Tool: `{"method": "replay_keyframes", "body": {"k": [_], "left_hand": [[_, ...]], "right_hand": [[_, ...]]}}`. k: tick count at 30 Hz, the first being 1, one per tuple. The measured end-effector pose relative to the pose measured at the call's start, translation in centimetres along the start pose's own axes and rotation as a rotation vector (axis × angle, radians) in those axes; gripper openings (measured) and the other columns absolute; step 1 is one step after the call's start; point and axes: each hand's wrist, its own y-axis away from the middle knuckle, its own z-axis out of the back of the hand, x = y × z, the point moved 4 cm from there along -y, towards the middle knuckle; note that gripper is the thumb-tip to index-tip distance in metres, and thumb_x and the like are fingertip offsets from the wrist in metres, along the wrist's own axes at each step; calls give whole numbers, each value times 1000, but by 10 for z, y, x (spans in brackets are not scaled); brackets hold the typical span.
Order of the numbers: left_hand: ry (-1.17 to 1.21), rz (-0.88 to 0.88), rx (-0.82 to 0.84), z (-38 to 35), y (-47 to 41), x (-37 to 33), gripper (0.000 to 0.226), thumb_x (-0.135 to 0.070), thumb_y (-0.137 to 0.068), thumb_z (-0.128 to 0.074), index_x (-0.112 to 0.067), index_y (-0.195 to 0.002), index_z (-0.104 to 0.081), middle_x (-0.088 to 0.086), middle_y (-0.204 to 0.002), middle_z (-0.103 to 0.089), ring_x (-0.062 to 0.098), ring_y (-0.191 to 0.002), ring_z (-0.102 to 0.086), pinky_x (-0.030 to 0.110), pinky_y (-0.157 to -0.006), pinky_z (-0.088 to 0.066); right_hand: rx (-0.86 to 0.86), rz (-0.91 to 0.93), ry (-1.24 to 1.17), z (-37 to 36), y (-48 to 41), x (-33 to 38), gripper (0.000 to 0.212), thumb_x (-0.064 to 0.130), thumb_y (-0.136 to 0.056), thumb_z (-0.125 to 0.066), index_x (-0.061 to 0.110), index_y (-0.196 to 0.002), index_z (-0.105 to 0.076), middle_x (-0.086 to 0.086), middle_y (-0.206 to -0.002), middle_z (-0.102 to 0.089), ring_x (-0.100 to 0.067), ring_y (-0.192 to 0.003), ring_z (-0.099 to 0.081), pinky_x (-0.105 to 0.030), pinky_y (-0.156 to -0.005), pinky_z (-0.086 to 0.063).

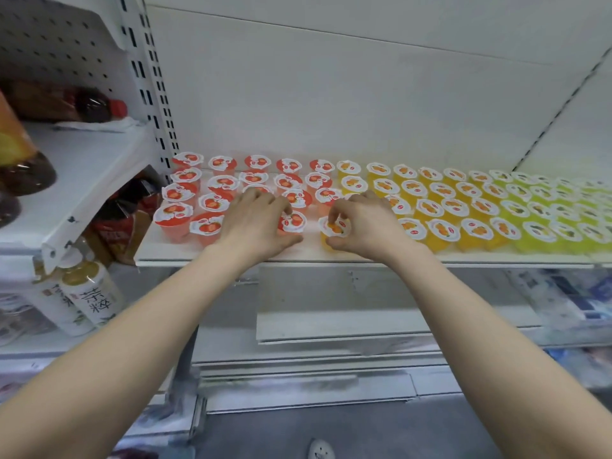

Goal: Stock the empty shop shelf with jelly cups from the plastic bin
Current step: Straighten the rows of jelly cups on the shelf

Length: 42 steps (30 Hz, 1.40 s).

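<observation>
The white shelf (231, 256) carries rows of jelly cups: red ones (212, 202) on the left, orange ones (427, 208) in the middle, yellow-green ones (536, 230) on the right. My left hand (255, 220) curls round a red cup (293, 221) in the front row, thumb under its near side. My right hand (367, 223) pinches an orange cup (334, 228) at the front edge, next to the red one. The plastic bin is out of view.
A slotted white upright (155, 94) bounds the shelf on the left. Beyond it, drink bottles (89, 293) and dark bottles (96, 106) stand on neighbouring shelves. Lower shelves (331, 329) jut out beneath my arms. Grey floor lies below.
</observation>
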Motion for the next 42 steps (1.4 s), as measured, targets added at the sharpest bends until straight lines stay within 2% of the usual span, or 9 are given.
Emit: {"method": "replay_keyframes", "body": {"k": [5, 8, 11, 16, 23, 26, 31, 36, 42], "left_hand": [[7, -14, -12, 6, -7, 5, 56, -75, -81, -45, -30, -109, -63, -4, -119, -63, 23, -117, -47, 40, -96, -37], [49, 39, -21, 11, -25, 15, 50, -64, -90, -43, -26, -113, -65, -1, -121, -64, 25, -119, -47, 40, -95, -39], [38, 46, -6, 16, -45, 18, 43, -57, -92, -49, -27, -118, -65, -2, -122, -65, 27, -119, -48, 38, -94, -39], [15, 15, 85, 8, -62, 11, 34, -52, -90, -54, -33, -115, -68, -2, -115, -68, 28, -112, -52, 37, -90, -42], [-38, 8, 115, 2, -68, 7, 53, -72, -80, -49, -38, -118, -64, -4, -109, -69, 25, -111, -56, 39, -89, -44], [-45, 34, 159, 3, -72, 2, 55, -74, -78, -51, -38, -118, -63, -3, -108, -68, 24, -107, -57, 41, -91, -45], [-36, 52, 180, 7, -74, 5, 46, -62, -79, -56, -38, -118, -61, -4, -111, -67, 26, -112, -54, 41, -92, -45], [-32, 81, 138, 8, -84, 17, 49, -72, -78, -51, -36, -108, -64, -5, -101, -67, 25, -107, -53, 38, -85, -43], [-52, 170, 34, 5, -129, 32, 46, -58, -91, -48, -29, -124, -59, 4, -115, -66, 30, -113, -51, 38, -87, -43]], "right_hand": [[-24, -31, -159, 7, -19, -10, 44, 69, -74, -60, 32, -95, -67, 8, -93, -64, -17, -95, -52, -35, -78, -44], [-83, -97, -166, 16, -40, -24, 40, 60, -83, -60, 28, -106, -67, 4, -105, -68, -20, -104, -56, -35, -81, -48], [-2, -118, -122, 10, -58, -27, 41, 58, -83, -62, 28, -112, -65, 2, -113, -67, -24, -116, -50, -39, -90, -46], [29, -74, -35, -2, -69, -20, 40, 56, -79, -65, 29, -108, -67, 1, -107, -68, -26, -113, -52, -39, -91, -46], [150, -33, -87, -1, -73, -25, 36, 60, -74, -67, 33, -97, -66, 7, -100, -66, -19, -100, -55, -39, -87, -50], [97, -42, -121, 1, -84, -30, 42, 69, -74, -61, 32, -92, -68, 6, -97, -67, -19, -99, -56, -41, -85, -51], [-50, -67, -95, -1, -107, -37, 37, 55, -86, -59, 26, -108, -67, 1, -103, -69, -25, -105, -55, -40, -84, -49], [-89, -137, -48, -8, -131, -46, 36, 44, -91, -57, 23, -120, -63, -5, -112, -68, -29, -111, -52, -39, -87, -45], [-39, -172, -3, -14, -163, -45, 46, 54, -92, -49, 23, -124, -59, -7, -116, -67, -29, -116, -49, -40, -92, -41]]}}
